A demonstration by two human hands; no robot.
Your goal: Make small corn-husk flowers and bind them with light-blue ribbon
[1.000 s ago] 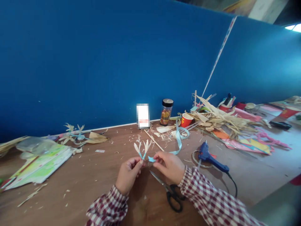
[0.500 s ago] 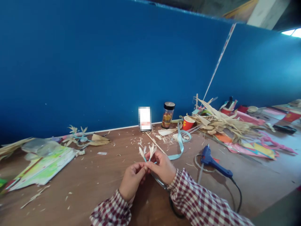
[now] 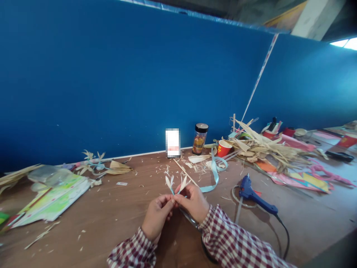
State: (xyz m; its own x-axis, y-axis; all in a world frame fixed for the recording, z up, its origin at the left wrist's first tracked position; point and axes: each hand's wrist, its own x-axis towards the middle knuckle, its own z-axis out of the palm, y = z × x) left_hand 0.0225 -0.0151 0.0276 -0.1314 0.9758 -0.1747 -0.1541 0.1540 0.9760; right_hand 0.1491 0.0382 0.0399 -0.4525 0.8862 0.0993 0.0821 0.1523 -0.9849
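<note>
— Nearest us, our left hand (image 3: 157,216) and right hand (image 3: 192,203) meet fingertip to fingertip. Both are pinched shut on the base of the little husk sprig (image 3: 175,183), which stands just above them over the wooden table (image 3: 111,208).

— We count a few pale petals fanned out, with light-blue ribbon (image 3: 216,175) at the stem. We judge the binding to be underway. The ribbon trails uncut from our right hand towards the wall, so trimming looks to be left.

— We cannot see the wrap itself, because our fingers cover it. The scissors (image 3: 190,219) lie mostly under our right wrist, with only a blade and part of a handle showing.

— Further right, the blue glue gun (image 3: 252,192) rests on the table, its cord running out of the frame.

— At the back left lie similar husk flowers (image 3: 93,162), apparently finished but too small for us to judge. To the right are a jar (image 3: 200,139), a red paper cup (image 3: 223,148) and a heap of corn husks (image 3: 264,147).
</note>
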